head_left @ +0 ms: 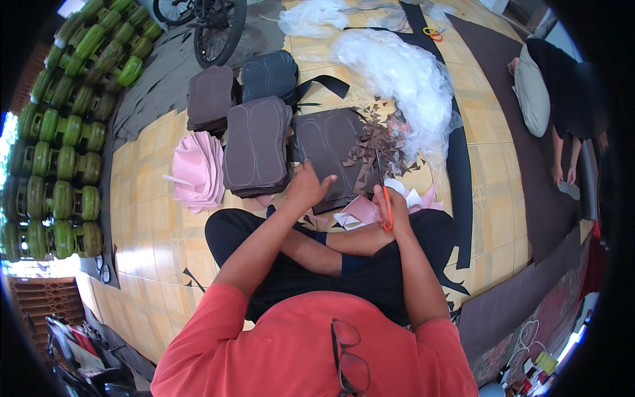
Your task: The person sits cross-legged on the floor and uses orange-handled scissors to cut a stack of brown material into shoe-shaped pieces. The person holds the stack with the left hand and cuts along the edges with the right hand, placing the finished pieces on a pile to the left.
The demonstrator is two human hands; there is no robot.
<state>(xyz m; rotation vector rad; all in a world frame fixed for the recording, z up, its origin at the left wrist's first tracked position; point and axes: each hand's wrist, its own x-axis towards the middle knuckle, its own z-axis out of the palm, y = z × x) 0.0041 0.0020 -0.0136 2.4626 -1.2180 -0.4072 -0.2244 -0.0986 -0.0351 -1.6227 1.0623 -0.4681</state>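
Dark-framed spectacles point(350, 357) hung from the collar of the red shirt, nearest the lens. Person sat cross-legged on the yellow tiled floor point(149, 225).

Right hand point(390, 205) was closed round orange-handled scissors point(386, 198), blades pointing up and away over the work. Left hand point(307, 185) lay palm-down, fingers loosely curled, pressing the near edge of a dark brown foam sheet point(334, 152) marked with pale sole outlines. That sheet topped a stack on the floor just ahead of the knees, between a taller stack of like brown sheets point(256, 145) on its left and a heap of clear plastic film point(403, 76) on its right.

Risks, as judged: the left hand's fingers sat close to the blade line, so a slip could nick them. The sheet looked limp; if it shifted under light pressure, the cut could stray from the outline. Brown triangular offcuts point(377, 149) littered the sheet's right edge and could catch the blades or hide the line.

Sheet surface matte, corners rounded, outlines thin and faint.
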